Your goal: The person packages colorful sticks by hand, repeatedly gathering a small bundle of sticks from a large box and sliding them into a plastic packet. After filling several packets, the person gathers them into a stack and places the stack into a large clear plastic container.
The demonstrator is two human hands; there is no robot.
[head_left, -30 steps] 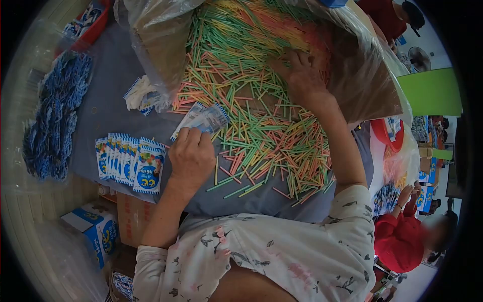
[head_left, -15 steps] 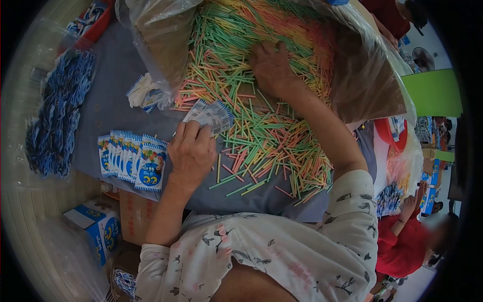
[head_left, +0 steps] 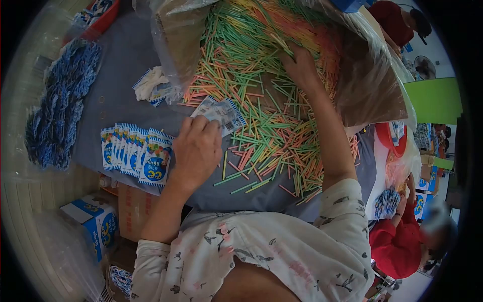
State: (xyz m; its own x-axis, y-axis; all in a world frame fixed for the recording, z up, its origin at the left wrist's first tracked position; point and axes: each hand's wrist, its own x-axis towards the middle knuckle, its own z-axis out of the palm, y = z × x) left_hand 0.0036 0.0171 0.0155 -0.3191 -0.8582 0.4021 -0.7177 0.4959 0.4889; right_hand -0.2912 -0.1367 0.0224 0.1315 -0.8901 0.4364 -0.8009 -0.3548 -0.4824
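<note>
- The left hand (head_left: 196, 151) rested on the grey cloth-covered surface (head_left: 121, 85). Its grip was closed on the near end of a small blue-edged printed plastic packet (head_left: 221, 113).
- The packet's far end stuck out past the fingers toward the sticks, probably so that it stayed within reach of the other hand. It may have been more than one packet pinched together; that could not be told.
- The right hand (head_left: 301, 68) reached well forward into the loose pile of thin green, orange, pink and yellow plastic sticks (head_left: 266, 126), palm down.
- Its fingers were sunk among the sticks, so whether that grip was closed on any of them could not be told.
- The sticks spilled out of the mouth of a large clear plastic bag (head_left: 372, 85), which lay on its side. That would explain why they fanned out over the cloth toward the person.
- Just left of the left hand lay a row of overlapping blue-and-white printed packets (head_left: 133, 156), set like tiles with each edge showing.
- A crumpled white packet (head_left: 153, 85) lay beside the bag's mouth, apart from the row.
- Further left sat a heap of blue-and-white items in clear wrapping (head_left: 58, 110). A blue-and-white carton (head_left: 95, 224) stood below the surface's edge.
- At the right, another person in a red top (head_left: 397, 241) worked well apart.
</note>
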